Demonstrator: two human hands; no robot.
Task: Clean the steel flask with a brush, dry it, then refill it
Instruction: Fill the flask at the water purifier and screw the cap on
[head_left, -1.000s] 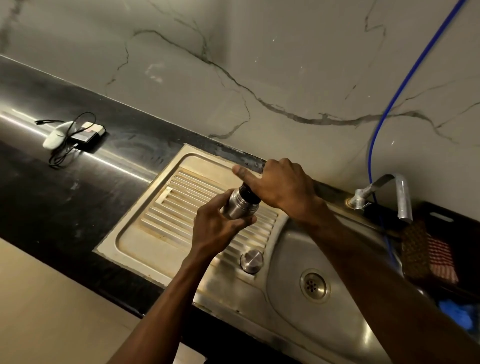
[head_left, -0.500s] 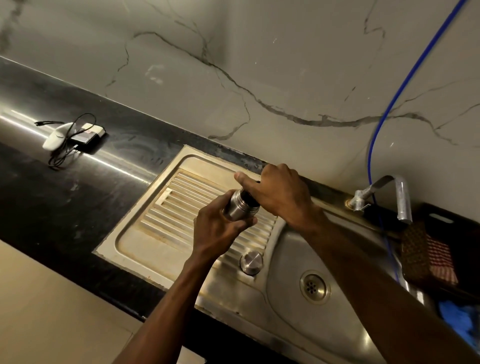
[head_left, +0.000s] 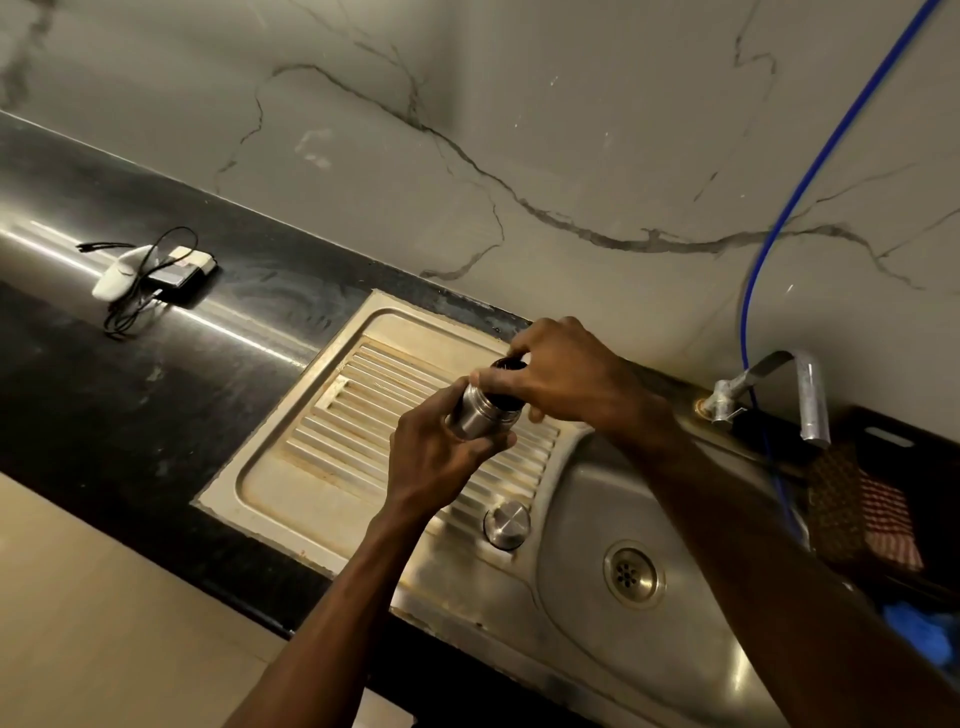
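Observation:
A steel flask (head_left: 477, 415) is held tilted above the ribbed drainboard (head_left: 332, 410). My left hand (head_left: 436, 457) grips its body from below. My right hand (head_left: 561, 374) is closed around the black stopper (head_left: 511, 366) at the flask's mouth; most of the stopper is hidden by my fingers. A round steel cap (head_left: 507, 524) stands on the drainboard just left of the sink basin (head_left: 587, 514). No brush is in view.
A steel tap (head_left: 810, 400) with a blue hose (head_left: 779, 218) stands at the sink's back right. A checked cloth (head_left: 862, 509) lies to the right. A white device with black cable (head_left: 145, 270) rests on the black counter (head_left: 130, 395) at left.
My right hand has turned on the stopper, its fingers shifting round the flask's mouth. Flask and left hand stay almost in place.

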